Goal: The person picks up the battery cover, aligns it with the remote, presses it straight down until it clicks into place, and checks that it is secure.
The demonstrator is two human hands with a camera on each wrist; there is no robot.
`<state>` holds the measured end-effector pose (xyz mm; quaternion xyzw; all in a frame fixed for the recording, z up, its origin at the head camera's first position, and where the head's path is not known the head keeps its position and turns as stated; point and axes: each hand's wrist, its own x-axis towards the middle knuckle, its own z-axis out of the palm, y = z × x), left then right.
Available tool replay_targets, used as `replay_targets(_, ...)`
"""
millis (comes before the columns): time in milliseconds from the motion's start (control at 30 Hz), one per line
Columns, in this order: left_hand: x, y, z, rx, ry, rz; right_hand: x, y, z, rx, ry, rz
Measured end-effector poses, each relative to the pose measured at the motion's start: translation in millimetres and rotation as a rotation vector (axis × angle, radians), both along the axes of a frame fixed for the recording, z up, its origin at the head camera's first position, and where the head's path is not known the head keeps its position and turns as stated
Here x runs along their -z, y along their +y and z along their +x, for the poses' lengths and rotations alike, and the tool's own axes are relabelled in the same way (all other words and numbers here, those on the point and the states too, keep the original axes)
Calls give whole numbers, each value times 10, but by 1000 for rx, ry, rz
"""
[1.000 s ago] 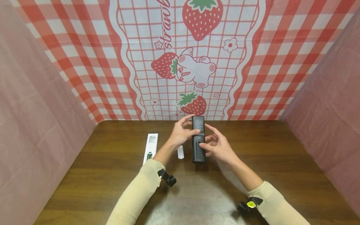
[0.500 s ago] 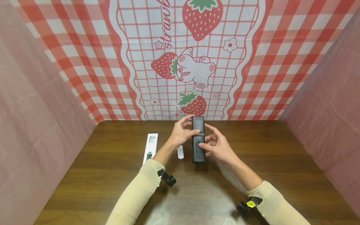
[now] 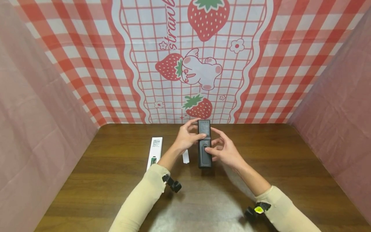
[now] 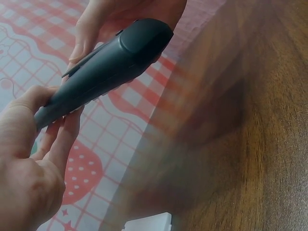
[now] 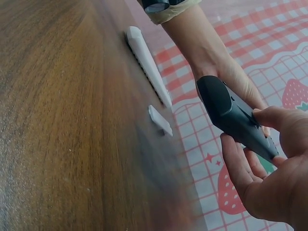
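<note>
A black remote control (image 3: pixel 205 142) is held upright above the table, its back with the battery cover (image 3: pixel 206 157) towards the head camera. My left hand (image 3: pixel 186 138) grips its upper part from the left, thumb across the back and fingers behind. From the right, my right hand (image 3: pixel 227 154) holds the lower part, with the thumb pressing on the battery cover. In the left wrist view, a thin edge of the cover (image 4: pixel 86 61) stands slightly raised from the black remote (image 4: pixel 110 62) beside the right thumb. The remote's button side is hidden in the head view.
On the wooden table (image 3: pixel 185 206), a white remote control (image 3: pixel 156 147) lies at left, its open battery compartment showing something green. My left forearm partly covers it. A small white battery cover (image 3: pixel 186 157) lies between it and the black remote. A strawberry-patterned cloth (image 3: pixel 200 64) hangs behind.
</note>
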<state>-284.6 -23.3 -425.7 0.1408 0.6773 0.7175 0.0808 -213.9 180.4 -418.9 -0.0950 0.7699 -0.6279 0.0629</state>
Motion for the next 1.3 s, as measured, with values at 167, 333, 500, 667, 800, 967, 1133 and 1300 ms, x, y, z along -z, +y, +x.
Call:
replay_targets(167, 8, -2, 5, -5, 3, -2, 13, 2, -3, 0, 4, 14)
replay_targets(333, 9, -2, 9, -9, 14, -8, 25, -1, -5, 5, 8, 21)
replay_targets(500, 10, -4, 11, -16, 15, -14, 28, -7, -9, 9, 14, 18)
replay_targets(667, 8, -5, 21, -32, 20, -33, 29, -12, -15, 14, 17, 21)
replay_targets(800, 7, -5, 28, -38, 14, -39, 32, -14, -15, 17, 15, 29)
replay_targets(967, 10, 2, 36, -27, 5, -43, 35, -8, -11, 22, 11, 38)
replay_targets(1133, 18, 12, 42, -31, 6, -39, 41, -3, -6, 24, 2, 33)
replay_targets(1300, 31, 32, 33, -48, -7, -37, 48, 7, -9, 28, -23, 31)
